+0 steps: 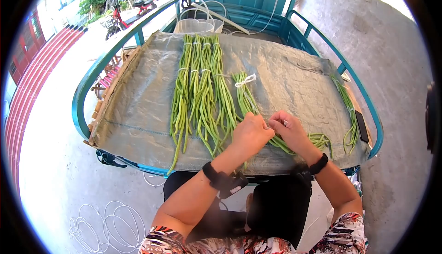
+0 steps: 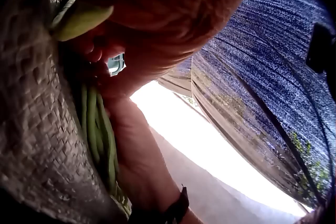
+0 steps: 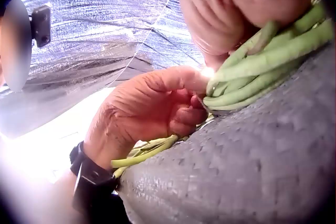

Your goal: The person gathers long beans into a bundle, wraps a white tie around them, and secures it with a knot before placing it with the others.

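A bundle of long green beans (image 1: 246, 98) lies on the woven sheet, bound near its top with a white string tie (image 1: 245, 81). Over the middle of this bundle my left hand (image 1: 252, 134) and right hand (image 1: 290, 129) meet, fingers curled and fingertips together. A bit of white string (image 1: 286, 123) shows at the right fingers. In the right wrist view, the left thumb and fingers (image 3: 181, 82) pinch right beside the beans (image 3: 252, 74). Much of the string is hidden by the hands. The beans' lower ends (image 1: 320, 141) fan out beyond my right wrist.
Several tied bean bundles (image 1: 200, 83) lie side by side to the left. More loose beans (image 1: 347, 111) and a dark phone-like slab (image 1: 361, 126) lie at the right edge. Teal rails (image 1: 78, 102) flank the sheet-covered cart bed (image 1: 133, 102); a clear tub (image 1: 195, 25) stands behind.
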The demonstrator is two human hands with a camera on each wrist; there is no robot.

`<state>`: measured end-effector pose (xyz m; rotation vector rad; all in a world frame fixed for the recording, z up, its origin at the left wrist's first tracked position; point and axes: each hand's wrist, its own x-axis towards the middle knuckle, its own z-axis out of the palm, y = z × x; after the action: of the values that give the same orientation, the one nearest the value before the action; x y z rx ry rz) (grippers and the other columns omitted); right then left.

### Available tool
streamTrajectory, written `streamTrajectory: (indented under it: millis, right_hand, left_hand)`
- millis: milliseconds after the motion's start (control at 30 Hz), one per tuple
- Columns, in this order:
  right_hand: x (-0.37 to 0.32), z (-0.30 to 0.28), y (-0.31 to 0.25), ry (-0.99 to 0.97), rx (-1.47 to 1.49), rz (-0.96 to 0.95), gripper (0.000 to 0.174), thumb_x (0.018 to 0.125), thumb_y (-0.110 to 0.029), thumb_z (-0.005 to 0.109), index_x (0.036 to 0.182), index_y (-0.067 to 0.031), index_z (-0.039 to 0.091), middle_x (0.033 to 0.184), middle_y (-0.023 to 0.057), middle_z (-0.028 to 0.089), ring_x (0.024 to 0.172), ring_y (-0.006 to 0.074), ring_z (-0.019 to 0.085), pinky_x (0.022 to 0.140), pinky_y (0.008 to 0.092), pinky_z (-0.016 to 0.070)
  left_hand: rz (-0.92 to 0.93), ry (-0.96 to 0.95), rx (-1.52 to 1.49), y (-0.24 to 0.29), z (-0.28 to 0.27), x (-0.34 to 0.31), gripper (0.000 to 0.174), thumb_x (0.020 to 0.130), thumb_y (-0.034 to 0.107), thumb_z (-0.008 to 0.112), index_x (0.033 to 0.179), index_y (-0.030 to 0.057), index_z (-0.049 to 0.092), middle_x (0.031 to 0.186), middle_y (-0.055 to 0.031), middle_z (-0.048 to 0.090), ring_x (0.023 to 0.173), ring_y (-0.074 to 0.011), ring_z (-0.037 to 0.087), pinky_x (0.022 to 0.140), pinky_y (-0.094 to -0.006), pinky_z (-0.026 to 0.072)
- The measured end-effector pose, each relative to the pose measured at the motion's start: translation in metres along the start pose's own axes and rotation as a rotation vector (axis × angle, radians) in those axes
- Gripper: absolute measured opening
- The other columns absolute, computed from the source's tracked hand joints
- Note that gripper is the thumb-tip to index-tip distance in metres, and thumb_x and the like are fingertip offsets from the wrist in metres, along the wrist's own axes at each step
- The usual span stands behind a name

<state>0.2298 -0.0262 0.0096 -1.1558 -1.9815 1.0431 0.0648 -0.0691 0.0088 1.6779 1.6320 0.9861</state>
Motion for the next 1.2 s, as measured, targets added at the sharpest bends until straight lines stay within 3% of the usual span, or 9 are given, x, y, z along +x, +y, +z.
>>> streamTrajectory:
  millis: [167, 267, 367, 567, 767, 867, 967, 1100, 1200]
  right_hand:
    - [-0.005, -0.004, -0.009, 0.010, 0.286, 0.183, 0.012, 0.087, -0.015, 0.063, 0.091, -0.0039, 0.060, 0.081, -0.0016, 0.057, 0.074, 0.0055, 0.052, 0.067, 0.0217, 0.0432]
    - [-0.010, -0.007, -0.014, -0.022, 0.284, 0.068, 0.011, 0.085, -0.013, 0.066, 0.090, -0.0036, 0.061, 0.082, -0.0016, 0.056, 0.074, 0.0060, 0.052, 0.066, 0.0226, 0.0442]
    - [-0.012, -0.006, -0.013, -0.002, -0.011, -0.040, 0.013, 0.081, -0.012, 0.071, 0.086, -0.0039, 0.062, 0.080, -0.0007, 0.055, 0.072, 0.0075, 0.052, 0.064, 0.0239, 0.0450]
    - [-0.012, 0.008, -0.016, 0.108, -0.219, -0.140, 0.014, 0.076, -0.014, 0.073, 0.083, -0.0043, 0.065, 0.076, 0.0053, 0.055, 0.066, 0.0136, 0.054, 0.063, 0.0257, 0.0451]
    - [-0.009, 0.011, -0.009, 0.172, -0.217, -0.101, 0.014, 0.080, -0.015, 0.069, 0.083, -0.0029, 0.064, 0.078, 0.0060, 0.058, 0.066, 0.0133, 0.055, 0.063, 0.0265, 0.0457]
    - [-0.007, 0.005, -0.009, 0.113, -0.032, 0.032, 0.014, 0.080, -0.014, 0.068, 0.083, -0.0016, 0.063, 0.079, 0.0052, 0.060, 0.068, 0.0114, 0.056, 0.065, 0.0259, 0.0461]
    - [-0.008, 0.004, -0.010, 0.072, 0.053, 0.024, 0.016, 0.080, -0.015, 0.069, 0.083, -0.0010, 0.063, 0.079, 0.0041, 0.060, 0.070, 0.0095, 0.055, 0.064, 0.0254, 0.0462]
    - [-0.012, 0.008, -0.017, 0.071, -0.221, -0.058, 0.018, 0.079, -0.020, 0.071, 0.084, -0.0049, 0.064, 0.080, 0.0051, 0.061, 0.068, 0.0140, 0.058, 0.062, 0.0276, 0.0467]
    - [-0.014, 0.014, -0.021, 0.126, -0.384, -0.096, 0.018, 0.077, -0.024, 0.073, 0.083, -0.0079, 0.065, 0.082, 0.0060, 0.062, 0.068, 0.0184, 0.060, 0.061, 0.0295, 0.0470]
  left_hand:
    - [0.069, -0.073, -0.092, -0.019, 0.006, 0.011, 0.025, 0.079, 0.023, 0.065, 0.079, -0.0016, 0.063, 0.074, -0.0163, 0.062, 0.070, -0.0261, 0.062, 0.067, -0.0371, 0.0483]
    - [0.005, -0.080, -0.167, -0.021, 0.007, 0.015, 0.028, 0.082, 0.024, 0.063, 0.081, -0.0042, 0.064, 0.067, -0.0151, 0.063, 0.066, -0.0226, 0.061, 0.064, -0.0355, 0.0478]
    - [0.000, -0.113, -0.184, -0.022, 0.006, 0.021, 0.028, 0.085, 0.024, 0.061, 0.082, -0.0043, 0.064, 0.070, -0.0143, 0.063, 0.069, -0.0215, 0.062, 0.065, -0.0352, 0.0478]
    - [-0.023, -0.118, -0.259, -0.026, 0.008, 0.023, 0.029, 0.086, 0.024, 0.059, 0.083, -0.0042, 0.063, 0.070, -0.0115, 0.063, 0.068, -0.0182, 0.059, 0.064, -0.0338, 0.0467]
    - [0.023, -0.027, -0.229, -0.020, 0.006, 0.017, 0.025, 0.086, 0.018, 0.056, 0.080, -0.0058, 0.060, 0.069, -0.0142, 0.062, 0.064, -0.0202, 0.059, 0.061, -0.0347, 0.0462]
    - [0.114, 0.043, -0.137, -0.023, 0.011, 0.014, 0.023, 0.085, 0.015, 0.055, 0.079, -0.0066, 0.059, 0.068, -0.0163, 0.061, 0.064, -0.0215, 0.059, 0.061, -0.0349, 0.0463]
    - [0.124, 0.043, -0.108, -0.026, 0.014, 0.015, 0.022, 0.085, 0.014, 0.054, 0.076, -0.0065, 0.058, 0.067, -0.0164, 0.059, 0.062, -0.0218, 0.058, 0.060, -0.0350, 0.0462]
    - [0.072, -0.076, -0.177, -0.027, 0.006, 0.020, 0.022, 0.085, 0.014, 0.053, 0.076, -0.0049, 0.059, 0.064, -0.0127, 0.058, 0.058, -0.0191, 0.055, 0.055, -0.0335, 0.0450]
    - [-0.025, -0.124, -0.236, -0.020, 0.001, 0.018, 0.024, 0.083, 0.015, 0.049, 0.082, -0.0049, 0.063, 0.079, -0.0251, 0.062, 0.076, -0.0392, 0.061, 0.069, -0.0434, 0.0486]
